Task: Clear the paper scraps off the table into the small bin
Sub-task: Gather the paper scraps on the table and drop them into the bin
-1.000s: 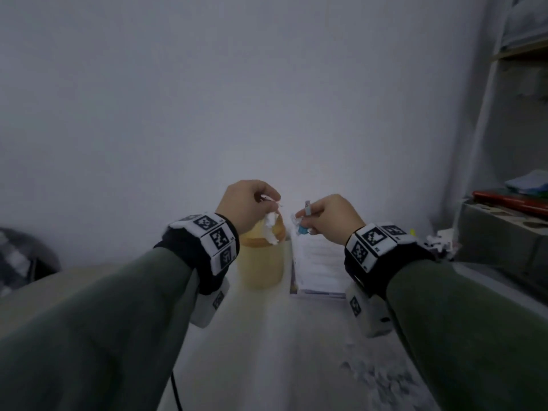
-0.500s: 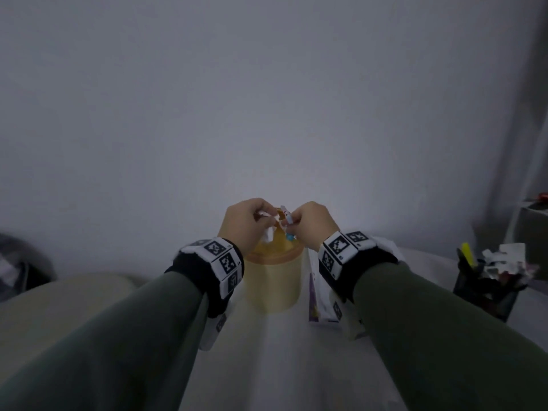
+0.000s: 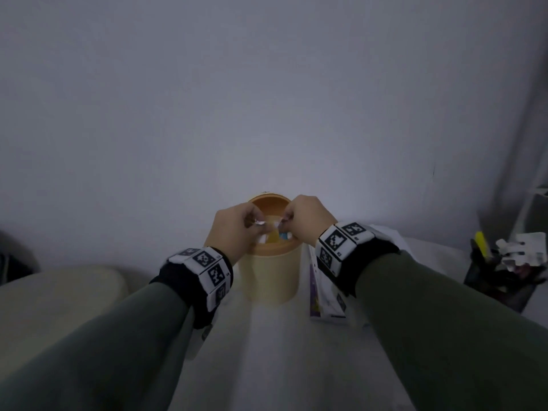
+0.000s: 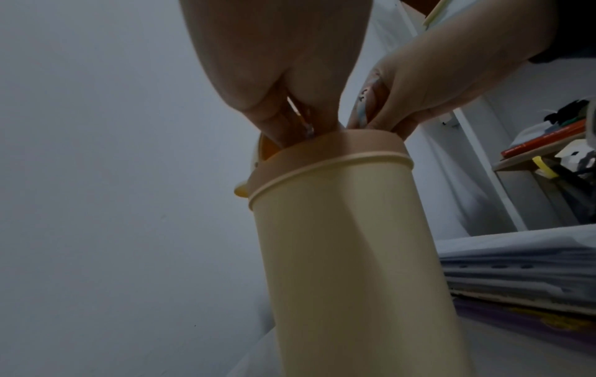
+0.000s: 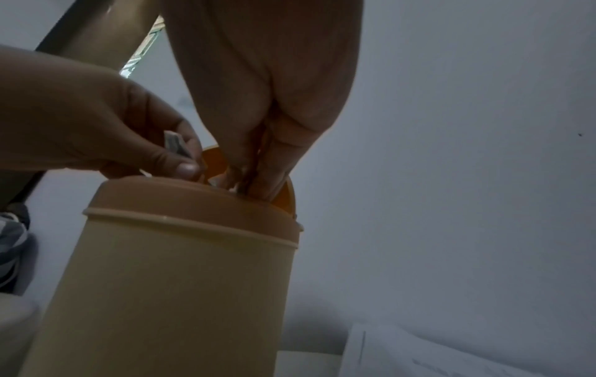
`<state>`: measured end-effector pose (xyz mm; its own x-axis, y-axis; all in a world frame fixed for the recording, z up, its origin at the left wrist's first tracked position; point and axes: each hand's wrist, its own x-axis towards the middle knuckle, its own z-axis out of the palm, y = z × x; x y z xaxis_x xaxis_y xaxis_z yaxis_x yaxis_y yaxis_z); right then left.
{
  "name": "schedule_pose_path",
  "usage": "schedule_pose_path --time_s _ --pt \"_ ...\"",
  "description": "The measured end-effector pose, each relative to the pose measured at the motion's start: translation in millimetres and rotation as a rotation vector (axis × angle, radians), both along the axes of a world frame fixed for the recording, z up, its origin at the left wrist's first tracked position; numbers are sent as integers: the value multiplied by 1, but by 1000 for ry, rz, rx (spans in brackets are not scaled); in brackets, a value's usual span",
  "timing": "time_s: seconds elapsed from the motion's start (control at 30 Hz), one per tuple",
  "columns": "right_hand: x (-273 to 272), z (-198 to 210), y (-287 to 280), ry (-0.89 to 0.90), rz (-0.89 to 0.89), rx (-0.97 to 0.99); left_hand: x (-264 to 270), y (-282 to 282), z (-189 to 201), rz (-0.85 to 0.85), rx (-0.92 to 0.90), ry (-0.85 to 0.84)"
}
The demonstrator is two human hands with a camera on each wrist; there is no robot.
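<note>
Both my hands meet over the mouth of the small bin [image 3: 268,280], a smooth cream plastic cylinder with a tan domed collar, whose orange round lid [image 3: 268,204] stands tipped up just beyond my fingers. My left hand [image 3: 234,229] has its fingers curled and pressed together, pinching a thin, crinkled pale paper scrap [image 3: 260,223] right at the opening. My right hand [image 3: 308,219] likewise pinches a scrap with a blue edge [image 3: 284,232], fingertips touching the collar's inner rim. In the right wrist view the left-hand scrap [image 5: 176,146] shows as a flat grey folded slip above the collar. The bin stands upright on the pale, matte surface [image 3: 267,351]. Just right of my right fingers lies a flat stack of white sheets [image 3: 326,295] with a purple cover edge.
</note>
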<state>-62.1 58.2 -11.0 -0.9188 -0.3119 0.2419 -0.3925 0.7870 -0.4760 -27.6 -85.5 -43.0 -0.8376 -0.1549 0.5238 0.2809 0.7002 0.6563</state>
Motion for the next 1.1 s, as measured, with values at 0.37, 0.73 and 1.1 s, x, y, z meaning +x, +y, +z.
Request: schedule_pose_path --time_s 0.37,0.73,1.1 --pt "7 11 -9 -16 73 83 2 -9 14 44 -219 -16" --pt "16 11 3 150 22 250 7 -7 23 -5 -370 -48" --pt "10 13 -3 154 26 195 7 -4 33 -32 -512 -295"
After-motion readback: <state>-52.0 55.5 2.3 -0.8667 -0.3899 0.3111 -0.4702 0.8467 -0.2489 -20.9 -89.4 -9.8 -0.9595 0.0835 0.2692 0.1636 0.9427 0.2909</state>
